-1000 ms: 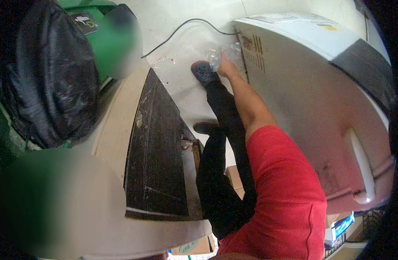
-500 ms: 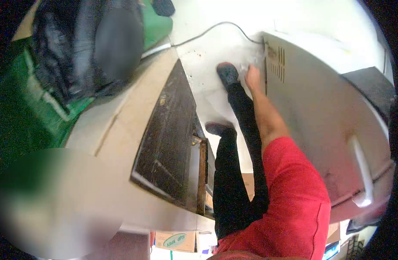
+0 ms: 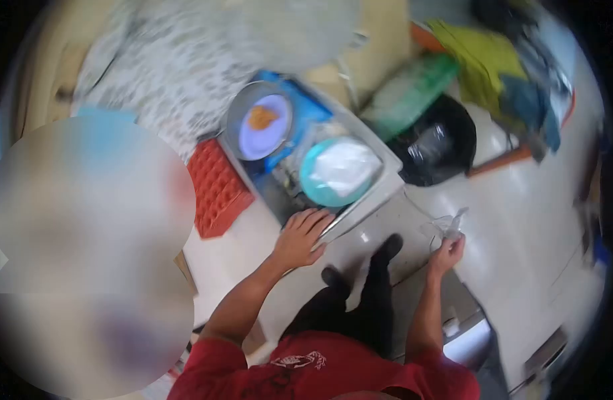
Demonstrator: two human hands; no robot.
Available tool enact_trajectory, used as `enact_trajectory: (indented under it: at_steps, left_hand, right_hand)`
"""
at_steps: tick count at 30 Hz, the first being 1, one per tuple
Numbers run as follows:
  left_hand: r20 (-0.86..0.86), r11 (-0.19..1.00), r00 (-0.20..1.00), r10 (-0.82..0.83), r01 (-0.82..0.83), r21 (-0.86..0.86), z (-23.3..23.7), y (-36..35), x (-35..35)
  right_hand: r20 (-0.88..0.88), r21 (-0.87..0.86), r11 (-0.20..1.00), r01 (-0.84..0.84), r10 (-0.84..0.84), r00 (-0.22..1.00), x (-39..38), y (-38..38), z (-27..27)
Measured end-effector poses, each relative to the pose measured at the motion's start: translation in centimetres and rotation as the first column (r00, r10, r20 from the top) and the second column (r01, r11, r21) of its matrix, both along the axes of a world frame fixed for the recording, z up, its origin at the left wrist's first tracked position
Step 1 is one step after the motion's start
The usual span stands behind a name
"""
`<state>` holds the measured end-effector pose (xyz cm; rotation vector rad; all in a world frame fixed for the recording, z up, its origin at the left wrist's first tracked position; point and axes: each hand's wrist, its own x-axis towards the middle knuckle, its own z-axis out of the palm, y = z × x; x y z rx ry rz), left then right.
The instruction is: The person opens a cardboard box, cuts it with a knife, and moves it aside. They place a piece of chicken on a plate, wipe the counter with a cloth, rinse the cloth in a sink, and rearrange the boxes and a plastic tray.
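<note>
My left hand (image 3: 300, 240) rests at the near edge of a grey, box-like container (image 3: 380, 193), fingers stretched over its rim. Inside this container are a teal bowl (image 3: 313, 177) with white plastic (image 3: 346, 165) on it and a round metal pan (image 3: 241, 110). A purple dish (image 3: 263, 137) with something orange-brown (image 3: 261, 118) lies in the pan. Off to the right, my right hand (image 3: 448, 253) is closed on a piece of clear plastic (image 3: 451, 227), which sticks up above the fingers. Its exact kind is blurred.
Left of the container stands a red egg tray (image 3: 216, 190). Beyond its right side are a black bag-like bundle (image 3: 436, 147), a green translucent lid-like item (image 3: 413, 93) and yellow-green cloth (image 3: 480, 63). A grey surface (image 3: 413, 293) lies below my right forearm.
My view has swung from the floor beside a white appliance to the grey container. My left hand has come into sight on its rim. The clear plastic now shows plainly in my right hand.
</note>
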<state>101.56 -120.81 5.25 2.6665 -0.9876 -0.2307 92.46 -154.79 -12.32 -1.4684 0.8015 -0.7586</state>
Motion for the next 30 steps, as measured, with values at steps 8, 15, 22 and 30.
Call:
enact_trajectory:
  at_steps: [8,15,22,30]
  left_hand:
    - [-0.040,0.900,0.945,0.325,-0.322,-0.294,0.5,8.3,-20.0]
    - [-0.151,0.603,0.674,0.723,-0.722,-0.339,-1.9,21.6,-36.5]
    - [-0.304,0.101,0.216,0.928,-0.930,-0.352,-2.9,28.6,-49.2]
    - [-0.274,0.004,0.134,0.952,-0.904,-0.427,-1.1,28.0,-46.5]
  right_hand:
    - [-0.277,-0.723,0.101,-0.684,0.864,0.420,19.3,15.8,18.8]
    - [-0.775,-0.566,-0.243,-0.788,0.484,0.407,24.2,20.7,12.7]
    - [-0.482,-0.186,0.059,-0.981,0.864,0.143,19.4,34.5,17.6]
    - [-0.352,0.252,0.205,-0.946,0.930,0.108,27.2,47.8,6.4]
